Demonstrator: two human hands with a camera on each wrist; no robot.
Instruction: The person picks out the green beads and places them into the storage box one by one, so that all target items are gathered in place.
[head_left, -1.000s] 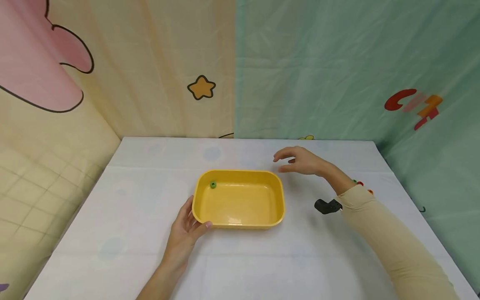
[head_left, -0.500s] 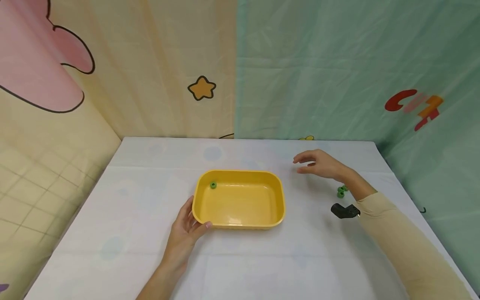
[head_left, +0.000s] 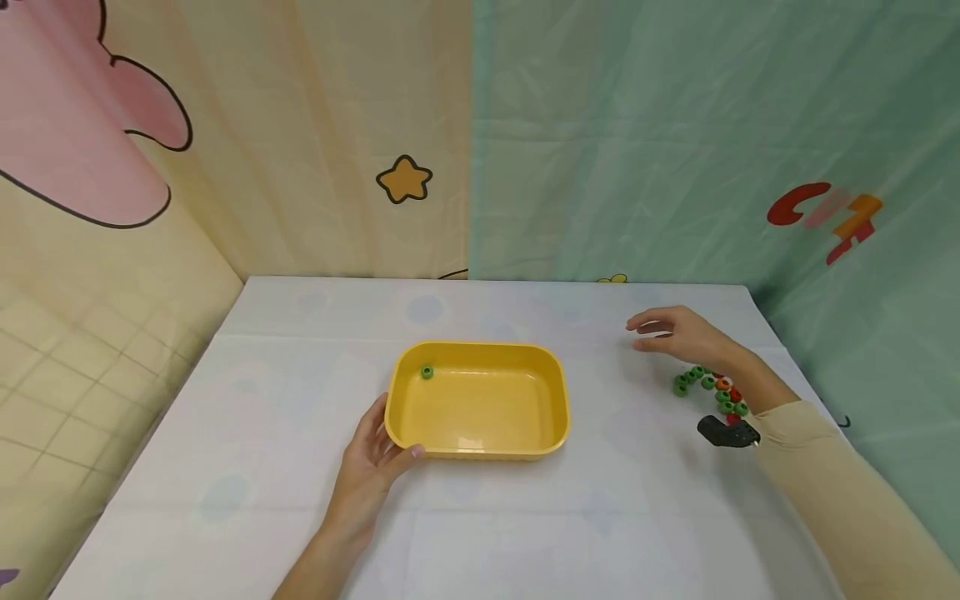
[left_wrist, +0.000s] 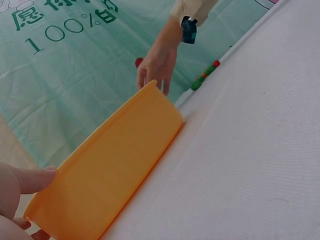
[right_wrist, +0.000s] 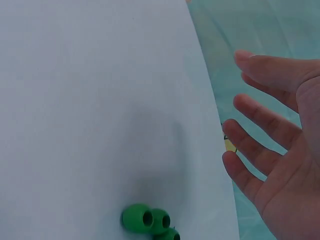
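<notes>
- Green bead [head_left: 427, 372] lies inside the yellow tray [head_left: 480, 402], toward its far left corner.
- Left hand [head_left: 365, 467] grips the tray's near left corner.
- Right hand [head_left: 686, 335] hovers, fingers parted, empty, near more beads [head_left: 708, 383] on the surface [head_left: 585, 517].
- Step seems to be steadying the tray; taking beads would call for lowering and pinching.

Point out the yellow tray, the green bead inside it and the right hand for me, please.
Yellow tray [head_left: 477, 404]: head view, bare inner floor.
Green bead [head_left: 427, 372]: head view, middle of its visible face.
Right hand [head_left: 682, 332]: head view, middle of the hand, above the wrist.
</notes>
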